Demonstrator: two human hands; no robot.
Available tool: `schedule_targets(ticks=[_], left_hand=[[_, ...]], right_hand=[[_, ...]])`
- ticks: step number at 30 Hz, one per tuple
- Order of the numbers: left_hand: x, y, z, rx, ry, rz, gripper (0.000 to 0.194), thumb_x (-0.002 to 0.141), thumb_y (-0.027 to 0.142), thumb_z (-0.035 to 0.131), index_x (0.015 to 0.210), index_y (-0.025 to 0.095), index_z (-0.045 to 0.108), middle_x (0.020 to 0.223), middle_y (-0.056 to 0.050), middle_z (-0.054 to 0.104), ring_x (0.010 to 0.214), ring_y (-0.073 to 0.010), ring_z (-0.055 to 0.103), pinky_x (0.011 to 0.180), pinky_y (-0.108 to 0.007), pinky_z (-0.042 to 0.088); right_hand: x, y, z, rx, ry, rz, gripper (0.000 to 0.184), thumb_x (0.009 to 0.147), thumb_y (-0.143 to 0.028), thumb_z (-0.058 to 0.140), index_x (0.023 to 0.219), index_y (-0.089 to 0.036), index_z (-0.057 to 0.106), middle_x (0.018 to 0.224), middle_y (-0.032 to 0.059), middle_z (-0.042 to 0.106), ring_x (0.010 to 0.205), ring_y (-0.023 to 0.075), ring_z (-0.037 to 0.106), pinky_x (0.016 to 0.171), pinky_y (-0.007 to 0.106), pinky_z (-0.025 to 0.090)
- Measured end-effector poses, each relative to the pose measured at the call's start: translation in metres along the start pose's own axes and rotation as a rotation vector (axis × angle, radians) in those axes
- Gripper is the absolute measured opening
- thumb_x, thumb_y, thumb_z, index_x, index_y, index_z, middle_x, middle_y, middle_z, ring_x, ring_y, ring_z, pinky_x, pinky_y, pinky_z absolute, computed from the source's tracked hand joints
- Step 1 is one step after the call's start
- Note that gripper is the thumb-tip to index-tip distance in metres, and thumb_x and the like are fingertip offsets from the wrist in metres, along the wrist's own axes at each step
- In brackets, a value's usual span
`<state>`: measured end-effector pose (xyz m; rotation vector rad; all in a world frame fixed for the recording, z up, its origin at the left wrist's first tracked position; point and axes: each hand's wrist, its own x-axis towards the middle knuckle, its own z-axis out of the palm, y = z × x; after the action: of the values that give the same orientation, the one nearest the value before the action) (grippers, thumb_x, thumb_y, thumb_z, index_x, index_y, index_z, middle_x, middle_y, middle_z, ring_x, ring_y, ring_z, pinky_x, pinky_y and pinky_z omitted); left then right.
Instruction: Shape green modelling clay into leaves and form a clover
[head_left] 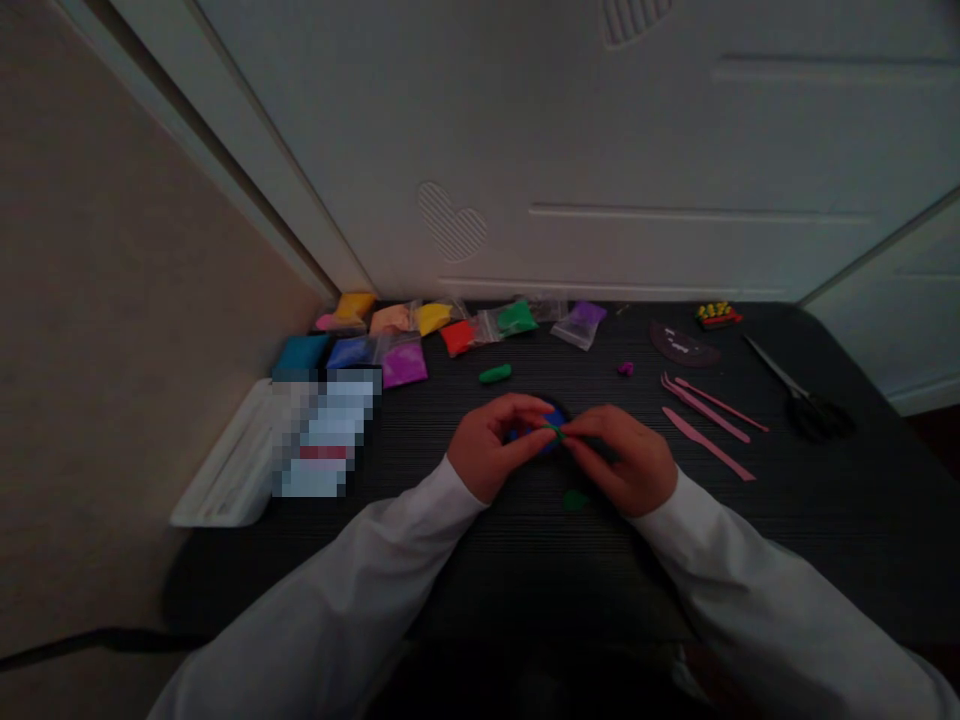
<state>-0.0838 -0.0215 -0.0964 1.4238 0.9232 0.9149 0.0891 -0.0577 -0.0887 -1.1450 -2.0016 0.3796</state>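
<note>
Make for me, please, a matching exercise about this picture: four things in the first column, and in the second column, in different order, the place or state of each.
Column one
1. Right hand
2. Scissors
3. White tray
4. Small purple lump

Column two
A. Lies to the left of both hands
B. Lies just beyond the right hand
C. Fingertips at a small green piece
D. Black-handled, with metal blades

Right pairs: 1-C, 2-D, 3-A, 4-B

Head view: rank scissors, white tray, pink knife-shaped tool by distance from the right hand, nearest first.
1. Pink knife-shaped tool: just right of the right hand.
2. Scissors: farther right, beyond the pink tools.
3. White tray: far left, past the left hand.
</note>
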Motion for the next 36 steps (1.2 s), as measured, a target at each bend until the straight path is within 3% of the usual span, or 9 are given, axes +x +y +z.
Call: schedule_targets(ticks=[36], left_hand=[[0.0005, 0.0065, -0.0008, -0.054, -0.039, 0.017, 0.035, 0.068, 0.021, 0.061, 0.100, 0.016, 0.051, 0.072, 0.000, 0.056, 0.063, -0.0094, 0.052, 0.060, -0.022, 0.040]], right_hand=[[-0.0018, 0.0002, 0.0001, -0.015, 0.016, -0.013, 0.017, 0.076, -0.018, 0.052, 0.091, -0.022, 0.057, 0.081, 0.0036, 0.063, 0.077, 0.0147, 0.058, 0.069, 0.030, 0.047]])
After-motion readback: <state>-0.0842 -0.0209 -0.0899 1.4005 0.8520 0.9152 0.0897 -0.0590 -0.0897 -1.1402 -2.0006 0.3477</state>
